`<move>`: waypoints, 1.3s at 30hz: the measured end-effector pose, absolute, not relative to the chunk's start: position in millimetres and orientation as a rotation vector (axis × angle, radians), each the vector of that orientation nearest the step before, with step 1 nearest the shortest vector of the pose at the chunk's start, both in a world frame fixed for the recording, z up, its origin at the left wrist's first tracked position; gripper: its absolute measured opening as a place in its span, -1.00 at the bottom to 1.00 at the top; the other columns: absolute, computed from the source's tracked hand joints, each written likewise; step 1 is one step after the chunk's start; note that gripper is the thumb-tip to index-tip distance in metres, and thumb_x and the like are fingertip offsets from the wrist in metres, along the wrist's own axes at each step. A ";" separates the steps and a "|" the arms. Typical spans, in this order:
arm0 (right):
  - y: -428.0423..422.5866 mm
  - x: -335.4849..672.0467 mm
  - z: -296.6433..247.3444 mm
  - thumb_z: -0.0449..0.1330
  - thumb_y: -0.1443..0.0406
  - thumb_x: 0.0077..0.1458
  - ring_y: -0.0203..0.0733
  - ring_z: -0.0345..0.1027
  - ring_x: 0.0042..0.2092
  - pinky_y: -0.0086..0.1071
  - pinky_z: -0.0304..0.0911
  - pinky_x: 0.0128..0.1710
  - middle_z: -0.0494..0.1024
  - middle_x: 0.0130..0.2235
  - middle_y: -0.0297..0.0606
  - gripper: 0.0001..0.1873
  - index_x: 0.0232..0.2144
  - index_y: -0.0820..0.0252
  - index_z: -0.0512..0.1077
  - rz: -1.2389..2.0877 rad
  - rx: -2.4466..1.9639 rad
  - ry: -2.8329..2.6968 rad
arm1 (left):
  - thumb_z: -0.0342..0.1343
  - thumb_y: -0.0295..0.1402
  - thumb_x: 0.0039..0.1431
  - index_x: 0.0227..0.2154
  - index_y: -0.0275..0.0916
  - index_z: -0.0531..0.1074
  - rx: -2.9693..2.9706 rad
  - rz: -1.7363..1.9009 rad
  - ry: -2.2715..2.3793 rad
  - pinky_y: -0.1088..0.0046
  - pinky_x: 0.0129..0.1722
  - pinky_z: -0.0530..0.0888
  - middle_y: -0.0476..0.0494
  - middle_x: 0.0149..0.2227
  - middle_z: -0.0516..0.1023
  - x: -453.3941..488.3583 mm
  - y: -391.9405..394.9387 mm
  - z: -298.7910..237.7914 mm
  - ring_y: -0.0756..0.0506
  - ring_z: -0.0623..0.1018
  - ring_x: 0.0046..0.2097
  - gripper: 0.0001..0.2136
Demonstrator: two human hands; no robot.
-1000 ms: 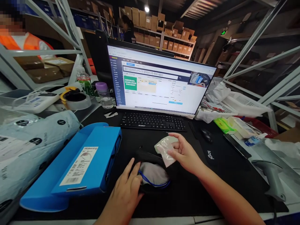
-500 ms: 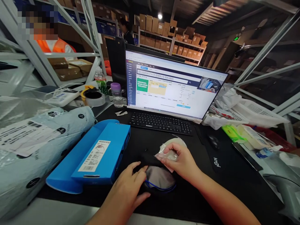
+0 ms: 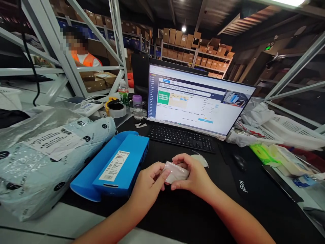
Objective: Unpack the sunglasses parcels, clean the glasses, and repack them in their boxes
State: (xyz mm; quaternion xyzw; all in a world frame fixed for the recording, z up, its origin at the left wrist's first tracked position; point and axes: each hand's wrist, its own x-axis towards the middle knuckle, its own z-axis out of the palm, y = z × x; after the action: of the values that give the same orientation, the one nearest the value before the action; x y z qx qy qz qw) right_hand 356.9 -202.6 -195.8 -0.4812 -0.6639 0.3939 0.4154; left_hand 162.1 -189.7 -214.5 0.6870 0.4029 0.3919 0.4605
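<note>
Both hands hold a small clear plastic packet (image 3: 176,173) with something pale pinkish-white folded inside; its exact kind does not show. My left hand (image 3: 149,184) pinches its left end between thumb and fingers. My right hand (image 3: 194,176) curls round its right end. Just left of my left hand lies a blue cardboard box (image 3: 134,156) with a white printed label and its lid flap out to the side. A pale rounded disc (image 3: 201,158) rests on the black mat behind my right hand. The grey, blue-edged pouch cannot be made out beneath my hands.
A large pale-blue plastic parcel (image 3: 50,166) fills the left side. A keyboard (image 3: 181,137) and monitor (image 3: 195,101) stand ahead, a mouse (image 3: 239,162) to the right. A purple-capped bottle (image 3: 137,110) and tape rolls (image 3: 116,108) sit at back left. Beyond the rack is a person in an orange vest (image 3: 87,60).
My left hand has left the grey pouch and taken the packet's left end. My right hand has kept hold of the packet, now turned flatter between both hands. The camera view has shifted left.
</note>
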 end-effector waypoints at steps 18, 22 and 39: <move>-220.6 395.2 -172.3 0.23 0.21 0.19 -0.24 0.42 -0.45 -0.43 0.27 -0.50 0.59 -0.41 -0.31 -0.87 -0.28 0.13 0.52 0.606 -1.445 -1.666 | 0.07 -0.16 0.34 -0.15 -0.20 0.48 2.387 1.231 1.127 0.21 -0.11 0.59 -0.19 -0.15 0.65 152.6 -185.9 -240.4 -0.19 0.64 -0.12 -0.77; -245.6 402.0 -195.1 0.21 0.30 0.20 -0.17 0.51 -0.36 -0.37 0.41 -0.38 0.62 -0.34 -0.26 -0.97 -0.28 0.07 0.46 0.253 -1.362 -1.708 | 0.04 -0.12 0.35 -0.10 -0.28 0.55 2.849 1.071 1.189 -0.01 0.03 0.56 -0.44 0.19 0.47 140.0 -182.8 -262.7 -0.39 0.52 0.15 -0.66; -274.1 378.6 -254.9 -0.01 0.43 0.31 -0.09 0.35 0.18 -0.08 0.32 0.19 0.44 -0.02 -0.11 -0.82 -0.12 0.04 0.17 0.463 -1.076 -1.956 | 0.21 -0.27 0.20 0.15 -0.32 0.37 2.870 0.814 1.148 0.04 0.05 0.57 -0.56 0.34 0.25 162.8 -186.6 -296.2 -0.39 0.51 0.18 -0.52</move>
State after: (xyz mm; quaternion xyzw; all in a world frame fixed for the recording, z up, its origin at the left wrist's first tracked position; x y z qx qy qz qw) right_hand 378.6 -274.1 -254.9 -0.4287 -0.7795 0.1845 0.4177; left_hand 162.8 -186.6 -296.2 0.8975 0.3592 0.2544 -0.0274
